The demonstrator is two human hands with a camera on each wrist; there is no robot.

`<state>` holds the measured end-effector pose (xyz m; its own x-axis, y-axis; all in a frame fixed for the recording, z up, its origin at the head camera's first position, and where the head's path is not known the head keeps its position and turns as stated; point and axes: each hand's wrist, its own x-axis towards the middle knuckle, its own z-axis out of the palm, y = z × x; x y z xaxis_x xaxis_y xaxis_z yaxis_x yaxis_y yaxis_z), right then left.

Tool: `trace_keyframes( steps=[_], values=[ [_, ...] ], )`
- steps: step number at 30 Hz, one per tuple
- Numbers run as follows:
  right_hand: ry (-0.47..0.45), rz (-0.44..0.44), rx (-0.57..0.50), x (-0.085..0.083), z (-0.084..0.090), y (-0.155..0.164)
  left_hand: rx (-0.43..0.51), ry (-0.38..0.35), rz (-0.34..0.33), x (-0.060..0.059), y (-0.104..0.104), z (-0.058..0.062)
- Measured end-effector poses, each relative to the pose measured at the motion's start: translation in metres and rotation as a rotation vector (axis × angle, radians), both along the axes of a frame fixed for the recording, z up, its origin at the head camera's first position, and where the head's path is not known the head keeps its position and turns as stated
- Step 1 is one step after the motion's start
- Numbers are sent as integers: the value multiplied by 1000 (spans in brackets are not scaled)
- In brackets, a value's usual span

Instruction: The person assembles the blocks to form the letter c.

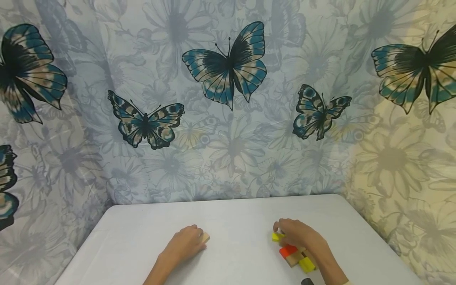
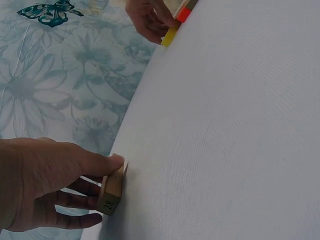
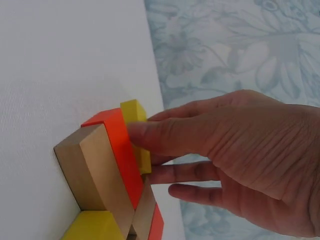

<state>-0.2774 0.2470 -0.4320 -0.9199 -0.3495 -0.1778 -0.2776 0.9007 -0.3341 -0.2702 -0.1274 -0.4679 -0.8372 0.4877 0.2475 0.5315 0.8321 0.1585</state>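
The left hand [image 1: 187, 242] pinches a numbered wooden block [image 2: 111, 192], the thumb lying over one end and the fingers reaching behind it. The other fingers are spread apart. This hold leaves the end marked "28" uncovered, on the side away from the thumb tip. Whether the block rests on the worktop [image 1: 235, 237] or is just above it, I cannot tell.

The right hand [image 1: 297, 233] pinches a yellow block [image 3: 134, 111] between thumb and fingers, the thumb on its near face, the little finger standing off to the side. A grip from this outer side probably suits it, since an orange block [image 3: 120, 150] lies close along the other side; whether the two touch is unclear. Beyond that, farther from the fingers, a plain wooden block [image 3: 97, 167] leans flush against the orange one, and a second yellow block [image 3: 95, 225] sits past it. Packed so tightly, the pieces seem to brace one another.

The worktop is white and smooth, with rounded far corners. Past both hands' fingers rises a floral wall covering [image 1: 231, 166] printed with butterflies [image 1: 228, 65]. A dark object [image 1: 306, 281] shows nearer the person than the right fingers, mostly cut off.
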Motion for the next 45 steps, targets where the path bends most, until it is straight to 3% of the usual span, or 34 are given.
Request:
trace_keyframes(
  steps=[4,10,15,20,27,33,41,45],
  values=[
    [-17,-16,10,1,-1,-2,19,-16,-22,1,2,-2],
    [50,15,31,3,-2,-6,42,-24,-2,5,3,-2],
    [103,39,45,7,3,-6,33,27,8,11,4,2],
    [170,102,93,9,13,-9,31,80,27,21,7,12],
    [231,147,123,13,33,-18,51,80,94,36,13,29],
    [287,214,101,19,48,-32,88,76,132,48,19,36],
    [343,330,90,16,49,-59,83,33,189,61,25,34],
    [323,353,105,13,42,-74,79,18,213,66,25,30]
  ],
)
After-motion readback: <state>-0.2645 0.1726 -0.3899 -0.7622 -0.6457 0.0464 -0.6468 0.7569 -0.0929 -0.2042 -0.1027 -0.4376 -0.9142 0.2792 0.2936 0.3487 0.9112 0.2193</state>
